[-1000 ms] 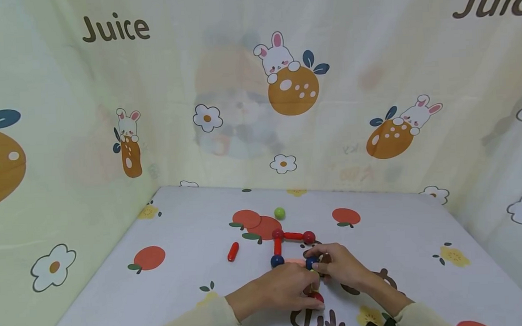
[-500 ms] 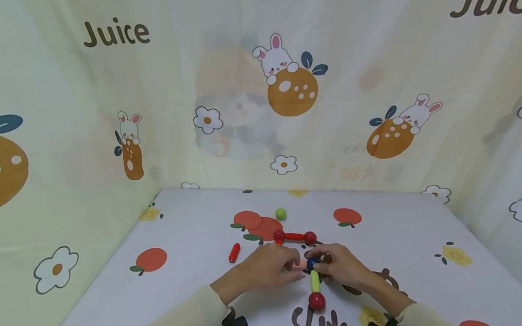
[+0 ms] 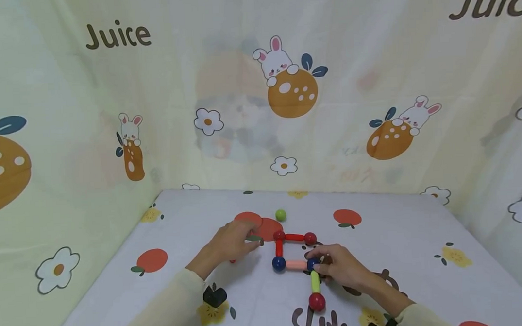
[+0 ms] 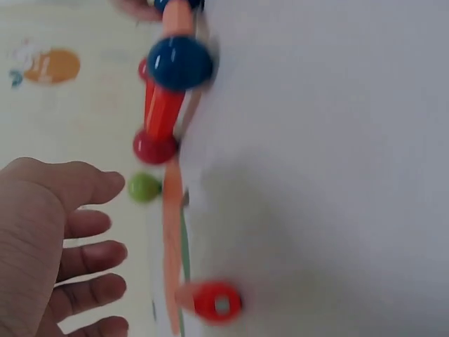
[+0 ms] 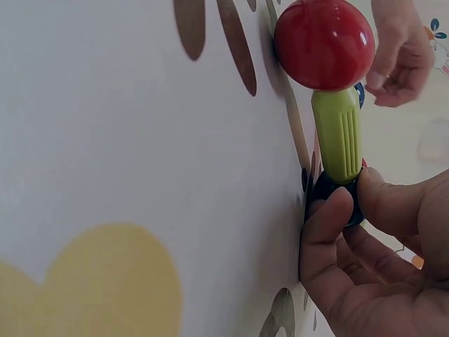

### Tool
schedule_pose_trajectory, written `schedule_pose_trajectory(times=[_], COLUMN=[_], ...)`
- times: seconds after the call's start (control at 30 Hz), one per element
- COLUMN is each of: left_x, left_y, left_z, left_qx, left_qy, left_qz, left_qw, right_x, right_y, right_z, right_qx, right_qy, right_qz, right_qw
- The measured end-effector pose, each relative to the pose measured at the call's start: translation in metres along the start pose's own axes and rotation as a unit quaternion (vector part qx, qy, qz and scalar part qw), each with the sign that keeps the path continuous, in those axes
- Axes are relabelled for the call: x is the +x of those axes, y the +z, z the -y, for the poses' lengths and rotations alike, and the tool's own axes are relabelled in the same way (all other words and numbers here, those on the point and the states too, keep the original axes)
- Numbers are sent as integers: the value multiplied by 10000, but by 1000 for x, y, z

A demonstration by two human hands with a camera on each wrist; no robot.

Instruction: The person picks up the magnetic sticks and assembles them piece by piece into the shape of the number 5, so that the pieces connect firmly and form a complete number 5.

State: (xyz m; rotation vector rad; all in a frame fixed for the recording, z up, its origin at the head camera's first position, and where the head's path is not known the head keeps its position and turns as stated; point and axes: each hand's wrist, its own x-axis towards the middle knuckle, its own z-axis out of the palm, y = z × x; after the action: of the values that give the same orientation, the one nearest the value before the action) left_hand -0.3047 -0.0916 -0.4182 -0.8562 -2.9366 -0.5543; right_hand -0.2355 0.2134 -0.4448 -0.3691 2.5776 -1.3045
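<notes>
My right hand (image 3: 342, 265) pinches a dark blue ball (image 3: 312, 264) between thumb and fingers. From this ball a yellow-green rod (image 5: 338, 133) runs to a large red ball (image 5: 325, 43), and a pink rod (image 3: 296, 265) joins it to a second blue ball (image 3: 279, 264). Further back, a red rod (image 3: 279, 249) links that one to a red ball (image 3: 279, 235); another red rod (image 3: 295, 237) ends in a red ball (image 3: 310, 238). My left hand (image 3: 231, 239) holds nothing, fingers spread, above a loose red rod (image 4: 219, 302) that it mostly hides in the head view.
A small green ball (image 3: 281, 215) lies alone behind the joined rods. Under everything spreads a white printed cloth (image 3: 378, 235) with fruit and flower pictures. Printed curtains (image 3: 225, 150) close off the back and sides.
My left hand has moved from beside the yellow-green rod, left and back, to over the loose red rod. My right hand keeps its pinch on the blue ball.
</notes>
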Motion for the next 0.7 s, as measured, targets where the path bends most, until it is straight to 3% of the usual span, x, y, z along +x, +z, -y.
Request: schedule_pose_trajectory(times=[0.17, 0.37, 0.5, 0.7], left_x=[-3, -8, -11, -13], left_y=[-6, -5, -1, 2], left_z=[20, 29, 32, 35], left_qx=[-142, -202, -220, -357], left_qy=[-617, -1411, -1549, -1514], left_qz=[104, 548, 726, 783], left_qw=[9979, 9883, 9850, 9847], right_x=[-1, -2, -1, -1], right_y=[-1, -3, -3, -1], right_z=[1, 2, 3, 1], right_qx=[11, -17, 12, 52], right_qy=[9, -11, 8, 38], right_qz=[-18, -37, -10, -1], right_qw=[10000, 10000, 10000, 10000])
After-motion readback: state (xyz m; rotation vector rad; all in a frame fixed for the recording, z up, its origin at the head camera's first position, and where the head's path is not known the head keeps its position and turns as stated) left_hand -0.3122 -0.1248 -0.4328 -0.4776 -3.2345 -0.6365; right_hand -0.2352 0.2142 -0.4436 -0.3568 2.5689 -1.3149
